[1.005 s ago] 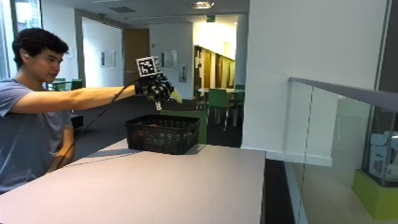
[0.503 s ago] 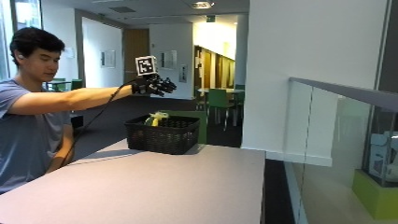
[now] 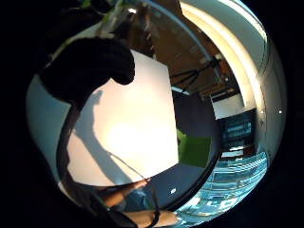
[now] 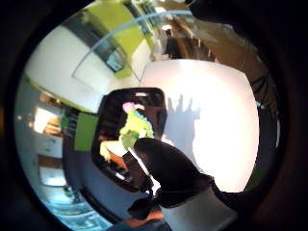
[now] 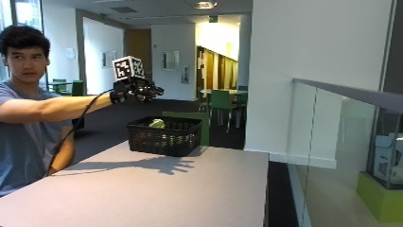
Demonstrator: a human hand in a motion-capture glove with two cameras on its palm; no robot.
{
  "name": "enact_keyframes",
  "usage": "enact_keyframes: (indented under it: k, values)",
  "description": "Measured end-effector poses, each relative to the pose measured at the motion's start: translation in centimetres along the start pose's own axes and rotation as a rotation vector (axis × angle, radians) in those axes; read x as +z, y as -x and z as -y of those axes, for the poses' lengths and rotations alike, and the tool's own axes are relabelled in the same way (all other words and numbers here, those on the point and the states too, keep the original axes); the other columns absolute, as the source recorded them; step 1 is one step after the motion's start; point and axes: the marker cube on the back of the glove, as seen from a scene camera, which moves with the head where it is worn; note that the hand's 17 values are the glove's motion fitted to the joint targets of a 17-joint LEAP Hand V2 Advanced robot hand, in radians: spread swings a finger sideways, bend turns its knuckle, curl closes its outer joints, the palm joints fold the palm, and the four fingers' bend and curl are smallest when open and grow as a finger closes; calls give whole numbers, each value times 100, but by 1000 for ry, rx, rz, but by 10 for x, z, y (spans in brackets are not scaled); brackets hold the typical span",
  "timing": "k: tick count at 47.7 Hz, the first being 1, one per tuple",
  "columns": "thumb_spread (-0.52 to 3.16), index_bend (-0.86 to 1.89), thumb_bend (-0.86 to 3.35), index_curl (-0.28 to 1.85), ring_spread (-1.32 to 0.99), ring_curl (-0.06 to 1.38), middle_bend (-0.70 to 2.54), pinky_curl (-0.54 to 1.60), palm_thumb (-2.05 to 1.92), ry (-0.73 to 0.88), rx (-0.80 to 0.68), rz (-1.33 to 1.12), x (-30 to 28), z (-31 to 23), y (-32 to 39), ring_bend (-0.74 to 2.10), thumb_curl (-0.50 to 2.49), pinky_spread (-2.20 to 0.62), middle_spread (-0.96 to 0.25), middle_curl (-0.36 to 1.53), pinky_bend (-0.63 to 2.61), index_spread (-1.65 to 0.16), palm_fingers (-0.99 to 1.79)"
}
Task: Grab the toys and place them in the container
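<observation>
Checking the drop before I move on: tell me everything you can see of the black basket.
The black basket is a rectangular open-topped container with lattice walls, plastic by the look, standing upright at the far end of the pale table. Green-and-yellow toys with a pink part lie inside, one showing above the rim. The gloved right hand hovers above it, touching nothing.

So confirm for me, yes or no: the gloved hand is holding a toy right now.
No. The gloved right hand hangs above the black basket with spread fingers, holding nothing.

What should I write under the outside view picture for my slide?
A person's gloved right hand hovers open above a black basket with a green toy inside.
</observation>
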Motion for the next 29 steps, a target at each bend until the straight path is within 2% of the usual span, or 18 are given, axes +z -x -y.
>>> enact_keyframes:
  k: [4,13,29]
  values:
    - [102,18,-8,24,3,23,22,37,-10,21,38,11,17,-2,-36,70,27,3,-3,52,125,-33,-2]
    - [104,18,-8,27,2,21,23,32,-10,102,76,48,48,-15,-69,64,24,4,-4,51,112,-33,-6]
    - [106,13,-8,29,2,18,19,30,-10,146,90,77,74,-23,-86,48,20,4,-4,46,101,-32,-9]
